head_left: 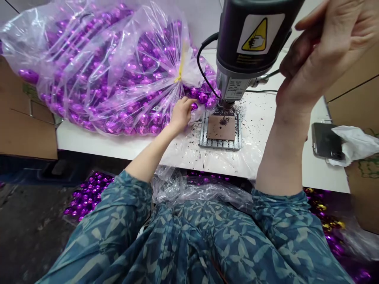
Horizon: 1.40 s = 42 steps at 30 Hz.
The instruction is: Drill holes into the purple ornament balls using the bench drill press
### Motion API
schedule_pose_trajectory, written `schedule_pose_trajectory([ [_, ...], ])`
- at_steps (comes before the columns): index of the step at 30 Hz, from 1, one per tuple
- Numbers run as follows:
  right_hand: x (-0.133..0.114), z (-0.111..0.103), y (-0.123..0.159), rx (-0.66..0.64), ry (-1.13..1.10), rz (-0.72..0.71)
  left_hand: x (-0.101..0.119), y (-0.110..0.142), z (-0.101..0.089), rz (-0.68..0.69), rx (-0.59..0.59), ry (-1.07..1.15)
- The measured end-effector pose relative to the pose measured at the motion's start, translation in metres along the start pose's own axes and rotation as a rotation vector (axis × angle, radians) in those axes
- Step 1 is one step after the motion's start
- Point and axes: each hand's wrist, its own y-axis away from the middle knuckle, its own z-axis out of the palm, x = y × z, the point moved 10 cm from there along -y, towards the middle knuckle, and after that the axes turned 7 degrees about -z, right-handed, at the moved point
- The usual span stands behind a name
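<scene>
My left hand is at the mouth of a big clear bag full of shiny purple balls. Its fingers are curled on a purple ball beside other loose balls. My right hand, raised at the upper right, is closed round the feed handle of a small bench drill press; the hand mostly hides the handle, with a bit of red showing. Under the drill head, a brown square plate with a small dark hole lies on the slotted metal base. Dark shavings cover part of the plate.
Shavings are scattered over the white table. A yellow tie cinches the bag. A phone and crumpled tissue lie at right. Cardboard boxes flank the table. More purple balls sit below, and clear plastic covers my lap.
</scene>
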Motion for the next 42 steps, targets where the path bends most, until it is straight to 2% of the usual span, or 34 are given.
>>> schedule_pose_trajectory([
  [1, 0.0, 0.0, 0.001, 0.004, -0.005, -0.001, -0.007, -0.02, 0.007, -0.06, -0.07, -0.1],
  [3, -0.001, -0.001, 0.002, 0.02, -0.016, -0.001, -0.02, -0.042, 0.022, -0.148, -0.21, -0.278],
  [5, -0.002, 0.0, 0.004, 0.022, -0.018, 0.002, -0.028, -0.05, 0.032, -0.188, -0.289, -0.356],
  [6, -0.002, 0.0, 0.004, 0.024, -0.016, 0.004, -0.028, -0.052, 0.032, -0.186, -0.291, -0.325],
  [8, -0.002, 0.0, 0.005, 0.025, -0.019, 0.007, -0.024, -0.054, 0.025, -0.17, -0.231, -0.099],
  [12, -0.002, -0.001, 0.005, 0.025, -0.043, -0.007, -0.026, -0.045, 0.001, -0.241, -0.107, 0.602],
  [15, -0.001, -0.001, 0.006, 0.024, -0.051, -0.013, -0.02, -0.026, 0.002, -0.32, -0.164, 0.934],
  [19, -0.003, -0.001, 0.007, 0.02, -0.063, -0.026, 0.001, 0.005, 0.018, -0.392, -0.3, 1.152],
  [22, -0.004, -0.001, 0.008, 0.014, -0.087, -0.024, 0.011, 0.025, 0.035, -0.457, -0.358, 1.217],
  [27, -0.005, 0.001, 0.008, 0.011, -0.104, -0.006, 0.017, 0.05, 0.065, -0.649, -0.408, 1.375],
  [31, -0.007, 0.003, 0.01, -0.007, -0.116, 0.01, 0.02, 0.06, 0.073, -0.729, -0.421, 1.479],
  [34, -0.009, 0.004, 0.011, -0.028, -0.108, 0.015, 0.019, 0.062, 0.075, -0.783, -0.405, 1.478],
  [36, -0.009, 0.003, 0.011, -0.035, -0.105, 0.013, 0.02, 0.06, 0.076, -0.773, -0.38, 1.441],
  [42, -0.008, 0.003, 0.012, -0.051, -0.096, 0.005, 0.014, 0.044, 0.084, -0.605, -0.266, 1.22],
])
